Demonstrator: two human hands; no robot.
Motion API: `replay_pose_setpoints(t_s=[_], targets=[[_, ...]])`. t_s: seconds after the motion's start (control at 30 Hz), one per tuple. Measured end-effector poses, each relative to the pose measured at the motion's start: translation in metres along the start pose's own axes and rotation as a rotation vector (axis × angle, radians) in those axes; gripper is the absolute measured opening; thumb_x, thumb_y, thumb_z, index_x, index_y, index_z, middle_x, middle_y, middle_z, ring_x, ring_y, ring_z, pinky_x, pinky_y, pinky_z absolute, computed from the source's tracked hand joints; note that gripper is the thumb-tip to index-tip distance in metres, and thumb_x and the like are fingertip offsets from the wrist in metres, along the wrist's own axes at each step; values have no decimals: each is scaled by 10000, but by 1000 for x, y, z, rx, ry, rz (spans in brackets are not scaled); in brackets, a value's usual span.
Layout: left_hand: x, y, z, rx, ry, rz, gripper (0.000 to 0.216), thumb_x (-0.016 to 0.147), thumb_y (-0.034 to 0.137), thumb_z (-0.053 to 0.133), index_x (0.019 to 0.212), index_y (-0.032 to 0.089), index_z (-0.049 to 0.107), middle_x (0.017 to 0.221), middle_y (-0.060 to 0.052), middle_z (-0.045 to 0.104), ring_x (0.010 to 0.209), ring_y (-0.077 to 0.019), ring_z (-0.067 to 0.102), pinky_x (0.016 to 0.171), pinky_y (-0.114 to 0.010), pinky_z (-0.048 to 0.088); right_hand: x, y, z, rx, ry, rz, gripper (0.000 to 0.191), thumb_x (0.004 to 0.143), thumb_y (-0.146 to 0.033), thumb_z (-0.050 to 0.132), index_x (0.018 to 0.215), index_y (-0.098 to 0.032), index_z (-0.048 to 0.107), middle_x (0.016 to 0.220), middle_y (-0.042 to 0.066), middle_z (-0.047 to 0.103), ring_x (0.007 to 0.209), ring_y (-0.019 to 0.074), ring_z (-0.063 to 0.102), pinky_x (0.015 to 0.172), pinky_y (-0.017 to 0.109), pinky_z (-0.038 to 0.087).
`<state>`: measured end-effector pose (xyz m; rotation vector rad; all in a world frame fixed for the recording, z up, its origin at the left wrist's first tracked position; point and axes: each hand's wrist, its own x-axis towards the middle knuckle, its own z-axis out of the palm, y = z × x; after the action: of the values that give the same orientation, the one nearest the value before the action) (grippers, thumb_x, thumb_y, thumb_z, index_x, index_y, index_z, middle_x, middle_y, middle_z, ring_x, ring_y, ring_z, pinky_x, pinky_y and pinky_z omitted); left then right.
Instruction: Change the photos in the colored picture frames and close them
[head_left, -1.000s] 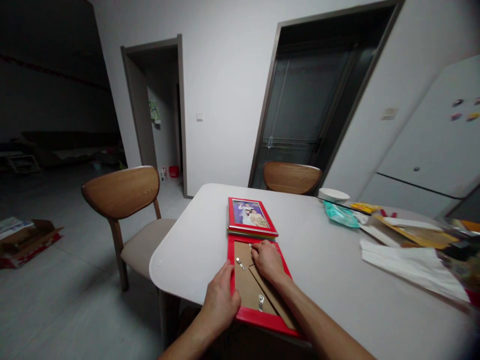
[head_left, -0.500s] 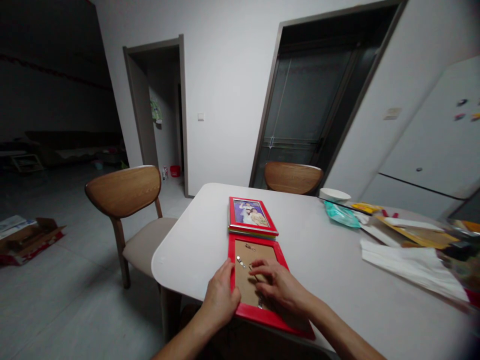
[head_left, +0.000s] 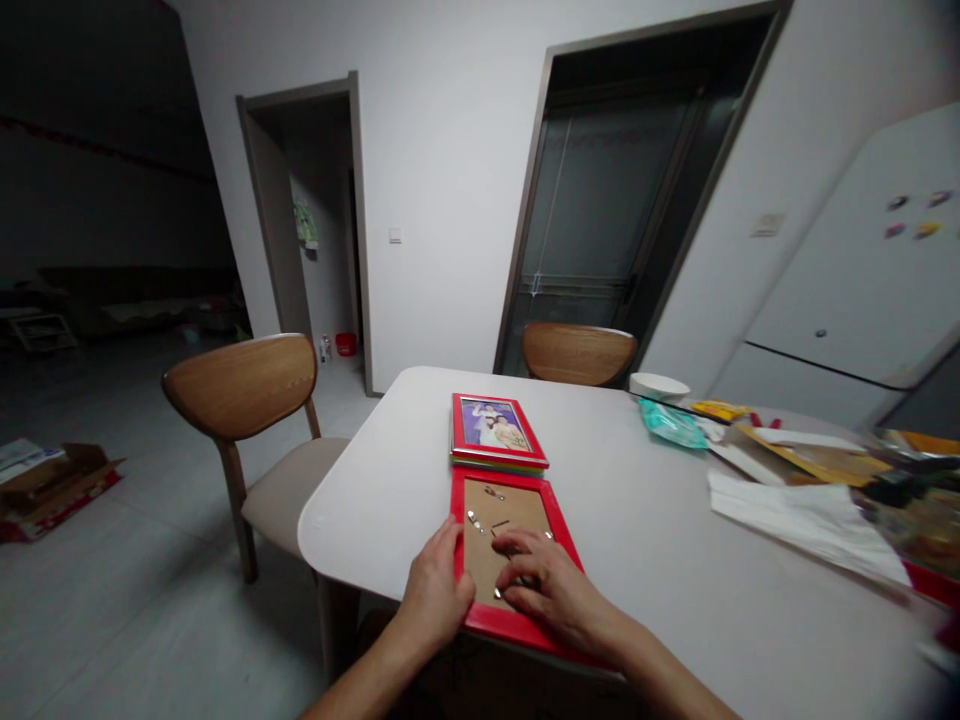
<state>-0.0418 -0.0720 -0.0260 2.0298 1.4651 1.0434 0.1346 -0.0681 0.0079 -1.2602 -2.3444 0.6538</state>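
A red picture frame (head_left: 559, 514) lies face down at the near edge of the white table (head_left: 637, 530), its brown backing board with small metal clips showing. My left hand (head_left: 437, 592) rests on the frame's left rim, fingers loosely curled against it. My right hand (head_left: 546, 585) lies flat on the backing board, fingers stretched out over the lower clips. Just beyond lies a stack of frames (head_left: 495, 438), the top one red and face up with a photo.
A wooden chair (head_left: 247, 400) stands at the table's left, another chair (head_left: 577, 352) at the far side. A white bowl (head_left: 658, 385), a teal packet (head_left: 670, 424), papers (head_left: 806, 510) and clutter fill the right part. A cardboard box (head_left: 49, 480) sits on the floor.
My right hand moved from the frame's top edge down to its lower part and flattened on the backing board. The stand flap that stuck up now lies flat. My left hand stayed.
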Motion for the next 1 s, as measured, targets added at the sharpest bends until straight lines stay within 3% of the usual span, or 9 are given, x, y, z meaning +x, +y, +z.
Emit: replay_pose_setpoints(t_s=[0.07, 0.23, 0.33, 0.5, 0.67, 0.87, 1.0], targets=[[0, 0, -1, -16, -4, -2, 537, 590, 52, 426, 1114, 171, 434, 1177, -57, 483, 1099, -204, 418, 957, -335, 321, 1, 1, 3, 10, 37, 20, 145, 649, -224, 533, 728, -224, 654, 1083, 47, 519, 1058, 183, 420, 915, 328, 299], [-1, -2, 0, -26, -7, -16, 530, 601, 67, 437, 1115, 194, 441, 1184, -40, 479, 1109, -213, 406, 956, -341, 319, 4, 6, 2, -96, 177, 230, 411, 630, -298, 539, 1023, -178, 557, 1084, 97, 502, 974, 198, 471, 850, 306, 347], [-1, -3, 1, -24, -3, -14, 509, 619, 87, 444, 1124, 149, 433, 1196, -74, 464, 1106, -209, 406, 959, -325, 311, 5, 7, 2, -209, 166, 273, 386, 630, -310, 520, 994, -193, 569, 938, 83, 559, 871, 199, 504, 765, 297, 379], [3, -1, -3, -94, -8, -48, 444, 656, 155, 480, 1100, 132, 455, 1174, -93, 474, 1088, -207, 415, 951, -320, 296, 7, 8, 2, -217, 211, 306, 380, 609, -221, 480, 973, -172, 578, 912, 82, 584, 868, 188, 514, 765, 268, 372], [14, 6, -7, -320, -4, -185, 276, 618, 231, 565, 875, 131, 586, 1153, -112, 483, 1084, -244, 406, 938, -332, 273, 8, 1, -11, -216, 245, 320, 361, 592, -206, 479, 933, -178, 595, 909, 75, 596, 875, 197, 515, 770, 282, 375], [22, 3, -10, -515, 18, -265, 275, 672, 302, 491, 880, 134, 557, 897, -60, 618, 824, -201, 560, 706, -266, 430, 15, -33, -11, -86, 303, 205, 327, 637, -258, 486, 939, -178, 582, 921, 65, 582, 882, 193, 511, 783, 294, 383], [22, -13, -35, -625, 54, -356, 307, 691, 403, 446, 807, 133, 534, 733, -33, 636, 680, -191, 583, 578, -253, 441, 16, -29, -10, 14, 311, 189, 352, 701, -349, 450, 987, -172, 555, 950, 75, 577, 813, 180, 536, 722, 291, 417]])
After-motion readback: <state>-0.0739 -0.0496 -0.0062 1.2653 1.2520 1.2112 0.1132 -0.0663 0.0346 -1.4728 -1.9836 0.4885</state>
